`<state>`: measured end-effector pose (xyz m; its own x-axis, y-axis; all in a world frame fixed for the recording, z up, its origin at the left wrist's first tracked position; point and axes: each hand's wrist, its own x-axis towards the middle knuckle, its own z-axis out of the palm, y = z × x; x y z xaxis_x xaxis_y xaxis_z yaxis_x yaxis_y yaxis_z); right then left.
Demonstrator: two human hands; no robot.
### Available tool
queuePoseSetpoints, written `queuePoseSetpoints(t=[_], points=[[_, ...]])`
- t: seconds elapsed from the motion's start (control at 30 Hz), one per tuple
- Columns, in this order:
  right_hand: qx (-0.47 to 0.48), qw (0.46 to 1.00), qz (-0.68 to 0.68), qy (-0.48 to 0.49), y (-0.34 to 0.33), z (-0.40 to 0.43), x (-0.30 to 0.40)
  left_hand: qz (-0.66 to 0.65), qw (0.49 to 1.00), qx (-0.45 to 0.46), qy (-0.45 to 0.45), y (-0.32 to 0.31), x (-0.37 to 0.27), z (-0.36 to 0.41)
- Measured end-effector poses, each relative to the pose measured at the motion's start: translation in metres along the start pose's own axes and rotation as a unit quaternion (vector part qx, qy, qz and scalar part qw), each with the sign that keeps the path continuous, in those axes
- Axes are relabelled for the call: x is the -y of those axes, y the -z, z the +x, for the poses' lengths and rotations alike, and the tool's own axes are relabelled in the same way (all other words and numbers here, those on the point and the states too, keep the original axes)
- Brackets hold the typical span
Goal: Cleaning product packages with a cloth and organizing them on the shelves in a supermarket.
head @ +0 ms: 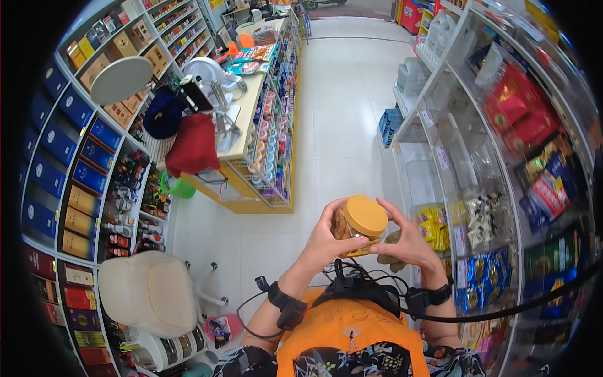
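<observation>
Between both hands, in front of my orange apron (348, 325), is a clear jar (340, 226) of brown food pieces with a yellow lid (365, 215). My left hand (322, 235) wraps the jar's left side, its thumb across the front. On the right, my right hand (405, 240) has its thumb at the jar's lower edge and its fingers curved beside the lid. How firmly the right fingers press is hard to see. Each wrist wears a black strapped device.
On the right stands a shelf with bins of yellow packets (432, 227) and blue packets (485, 278). A counter (254, 122) with a wire rack is ahead on the left. A beige chair (148, 294) and a pink bin (222, 330) are at lower left. Black cables cross my front.
</observation>
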<state>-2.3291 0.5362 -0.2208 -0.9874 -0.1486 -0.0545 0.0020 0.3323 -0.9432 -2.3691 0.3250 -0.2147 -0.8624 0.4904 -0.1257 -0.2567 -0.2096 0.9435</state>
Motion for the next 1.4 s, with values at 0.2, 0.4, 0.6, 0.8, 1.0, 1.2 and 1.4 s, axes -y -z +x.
queuePoseSetpoints(t=[0.2, 0.4, 0.6, 0.8, 1.0, 1.2, 1.4], points=[[0.078, 0.995, -0.05, 0.04, 0.083, 0.156, 0.015, 0.084, 0.995, -0.02, -0.055, 0.026, -0.03, 0.142], [0.149, 0.978, -0.112, 0.097, 0.141, 0.328, -0.001, 0.06, 0.996, -0.005, -0.067, 0.073, -0.061, 0.29], [0.175, 0.964, -0.149, 0.135, 0.193, 0.489, 0.006, 0.134, 0.981, -0.03, -0.134, 0.128, -0.091, 0.445], [0.189, 0.959, -0.164, 0.134, 0.229, 0.643, -0.001, 0.123, 0.983, -0.083, -0.109, 0.168, -0.122, 0.575], [0.251, 0.933, -0.162, 0.203, 0.247, 0.808, -0.015, 0.126, 0.965, -0.173, -0.151, 0.22, -0.14, 0.693], [0.27, 0.935, -0.105, 0.206, 0.277, 0.961, -0.013, 0.079, 0.965, -0.209, -0.139, 0.261, -0.184, 0.813], [0.309, 0.916, -0.116, 0.23, 0.254, 1.087, 0.011, 0.048, 0.922, -0.364, -0.122, 0.319, -0.202, 0.878]])
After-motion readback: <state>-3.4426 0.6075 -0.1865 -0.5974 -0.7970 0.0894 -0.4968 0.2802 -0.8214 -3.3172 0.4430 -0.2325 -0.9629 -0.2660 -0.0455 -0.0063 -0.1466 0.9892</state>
